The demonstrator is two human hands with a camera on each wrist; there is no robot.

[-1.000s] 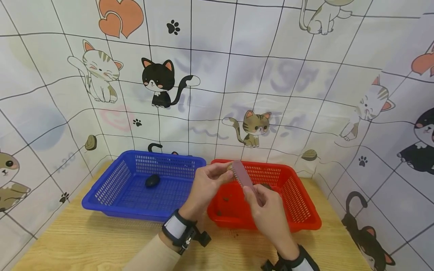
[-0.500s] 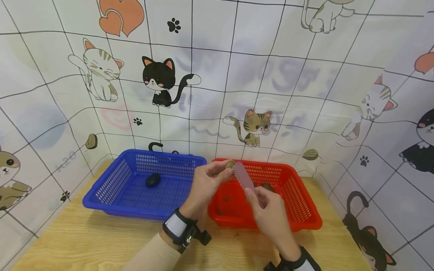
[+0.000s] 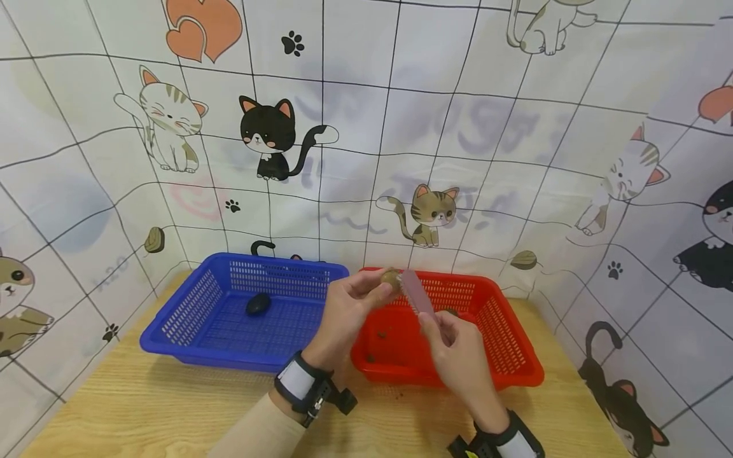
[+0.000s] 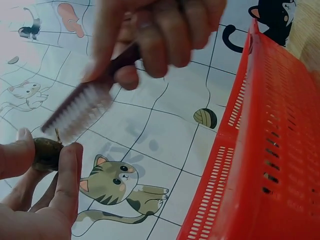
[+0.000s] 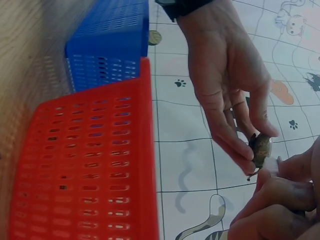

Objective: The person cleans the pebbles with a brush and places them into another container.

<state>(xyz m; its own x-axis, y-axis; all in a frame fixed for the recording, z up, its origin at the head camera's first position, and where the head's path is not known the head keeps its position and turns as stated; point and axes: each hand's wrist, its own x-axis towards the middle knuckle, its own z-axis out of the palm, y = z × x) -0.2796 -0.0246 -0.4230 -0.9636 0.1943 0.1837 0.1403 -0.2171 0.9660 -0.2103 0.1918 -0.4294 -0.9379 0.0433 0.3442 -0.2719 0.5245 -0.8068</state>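
In the head view my left hand [image 3: 348, 312] pinches a small brownish oval thing [image 3: 392, 278] between thumb and fingertips, above the red basket [image 3: 515, 334]. The left wrist view gives it a dark, mottled surface; a thin strand juts out by the bristles. My right hand [image 3: 462, 359] grips a mauve brush [image 3: 418, 294] by its handle. Its pale bristles [image 4: 82, 107] face the oval thing, touching or very close to it. In the right wrist view the oval thing [image 5: 262, 149] shows from another side, partly covered by fingers.
To the left stands a blue basket [image 3: 172, 346] with one black oval thing [image 3: 258, 304] in it. Brown bits [image 3: 382, 334] lie inside the red basket, and a dark lump shows behind my right hand. Both baskets rest on a wooden table [image 3: 189, 407] before a cat-patterned sheet.
The brush has shifted slightly right against the oval thing, and more of that thing shows now. My left hand has hardly moved; the baskets stay put.
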